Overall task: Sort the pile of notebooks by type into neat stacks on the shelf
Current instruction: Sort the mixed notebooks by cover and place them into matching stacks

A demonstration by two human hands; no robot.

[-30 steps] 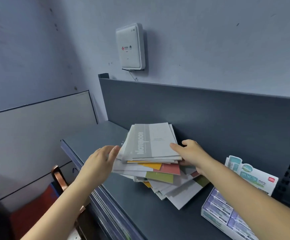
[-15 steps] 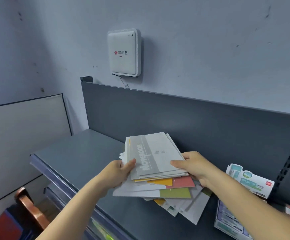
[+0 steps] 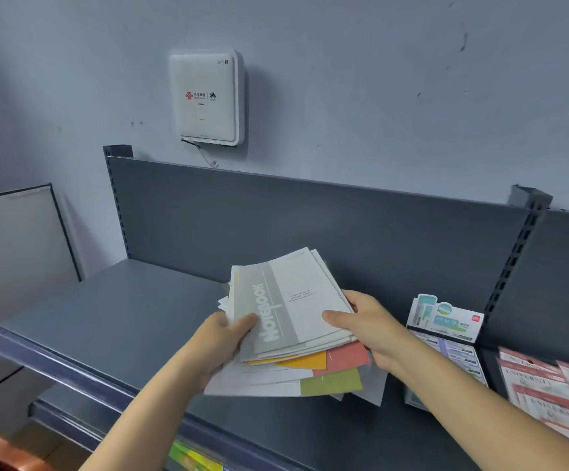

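Sorting barely begun. Left hand [image 3: 223, 338] and right hand [image 3: 366, 329] clamped on opposite edges of grey notebooks [image 3: 289, 300], tilted atop mixed pile [image 3: 296, 379] under the hands. No sorted stacks visible; shelf [image 3: 106, 311] left of hands bare.

- Notebooks [image 3: 296, 321]: fanned pile on grey shelf [image 3: 113, 314], centre.
- Left hand [image 3: 223, 338]: gripping pile's 9 o'clock edge.
- Right hand [image 3: 368, 329]: gripping its 3 o'clock edge.

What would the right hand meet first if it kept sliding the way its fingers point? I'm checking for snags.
Probably the left hand, gripping the opposite edge of the notebooks that the right hand holds; depth is unclear.
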